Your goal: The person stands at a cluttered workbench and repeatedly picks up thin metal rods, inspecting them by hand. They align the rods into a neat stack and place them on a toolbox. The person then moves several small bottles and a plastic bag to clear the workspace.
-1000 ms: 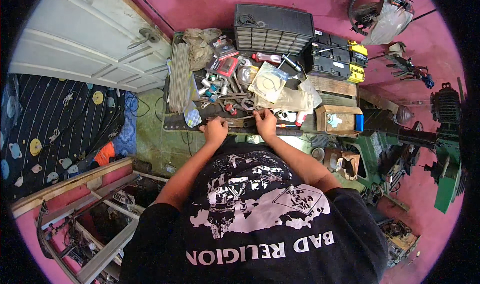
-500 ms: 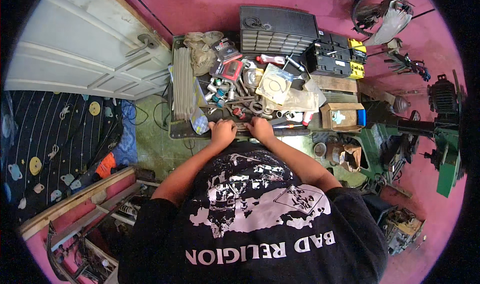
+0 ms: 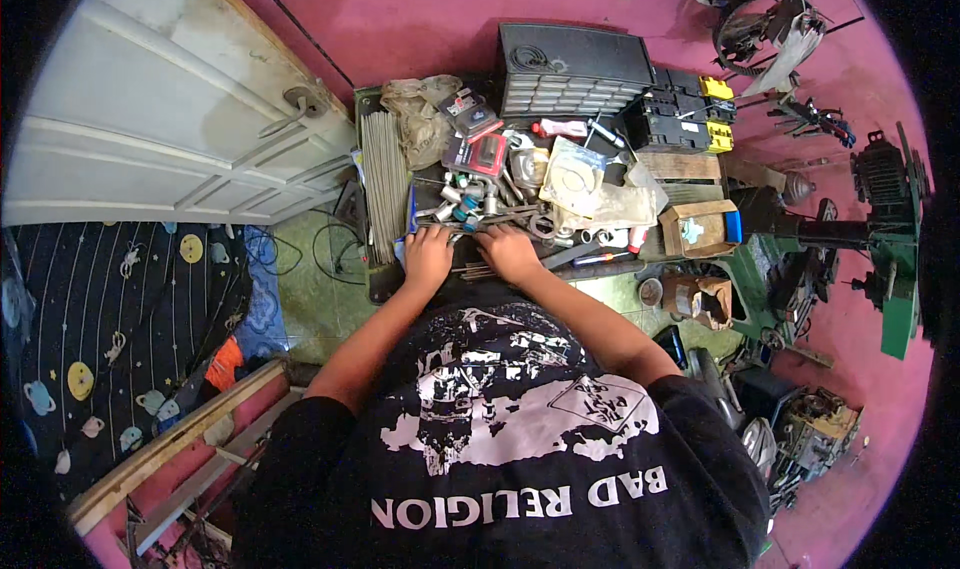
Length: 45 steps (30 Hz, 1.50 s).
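Both my hands rest at the near edge of a crowded workbench, over a heap of metal tools. My left hand (image 3: 427, 253) lies with its fingers stretched forward onto the heap, next to the bundle of thin grey rods (image 3: 382, 184). My right hand (image 3: 509, 253) reaches left with extended fingers, touching the metal pieces near the wrenches (image 3: 518, 215); its fingertips are partly lost among them. Sockets (image 3: 460, 201), some with blue-green bands, lie just beyond my hands. A few thin brown sticks (image 3: 472, 270) lie at the bench edge between my wrists.
A black drawer cabinet (image 3: 575, 69) stands at the back, with black and yellow boxes (image 3: 680, 114) beside it. An open cardboard box (image 3: 701, 229) sits at the bench's right end. Left is a white door (image 3: 170, 119); far right, a green machine (image 3: 890, 259).
My hands have moved a little forward from the bench edge onto the heap, and the left fingers have straightened. The brown sticks now show between my wrists. The view has shifted slightly.
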Each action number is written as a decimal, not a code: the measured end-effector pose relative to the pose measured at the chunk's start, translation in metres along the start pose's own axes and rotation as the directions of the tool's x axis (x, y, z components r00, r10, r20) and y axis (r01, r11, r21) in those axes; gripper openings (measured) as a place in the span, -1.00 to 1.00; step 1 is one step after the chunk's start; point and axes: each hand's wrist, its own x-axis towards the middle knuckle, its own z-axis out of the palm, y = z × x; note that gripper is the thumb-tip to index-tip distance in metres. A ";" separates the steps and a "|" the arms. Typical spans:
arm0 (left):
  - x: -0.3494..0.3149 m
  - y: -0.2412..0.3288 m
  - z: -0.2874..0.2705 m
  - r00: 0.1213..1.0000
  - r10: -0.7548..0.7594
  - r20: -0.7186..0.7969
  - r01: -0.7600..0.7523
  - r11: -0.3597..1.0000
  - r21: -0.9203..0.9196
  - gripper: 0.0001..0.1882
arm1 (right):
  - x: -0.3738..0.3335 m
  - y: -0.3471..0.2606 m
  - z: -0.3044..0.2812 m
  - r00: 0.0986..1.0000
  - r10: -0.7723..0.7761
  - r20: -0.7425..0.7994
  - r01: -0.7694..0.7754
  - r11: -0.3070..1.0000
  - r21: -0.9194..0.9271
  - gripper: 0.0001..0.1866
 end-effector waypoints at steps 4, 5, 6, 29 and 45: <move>0.005 -0.013 0.002 0.996 0.087 0.016 -0.087 0.996 -0.008 -0.77 | 0.016 -0.002 0.029 0.999 -0.038 0.027 0.041 0.992 -0.117 -0.83; 0.006 -0.014 0.002 0.995 0.103 0.008 -0.103 0.995 -0.018 -0.79 | 0.019 -0.002 0.032 0.998 -0.031 0.052 0.038 0.988 -0.149 -0.83; 0.006 -0.016 0.001 0.992 0.126 -0.026 -0.126 0.991 -0.032 -0.79 | 0.020 -0.003 0.035 0.997 -0.023 0.076 0.037 0.983 -0.181 -0.82; 0.006 0.028 -0.018 0.980 0.109 -0.167 -0.165 0.914 -0.370 -0.85 | -0.006 0.009 -0.053 0.988 0.154 -0.023 -0.124 0.867 0.482 -0.75; 0.011 0.110 -0.079 0.966 -0.040 -0.254 -0.130 0.775 -0.619 -0.85 | -0.011 0.020 -0.114 0.995 0.101 -0.016 -0.049 0.612 0.789 -0.85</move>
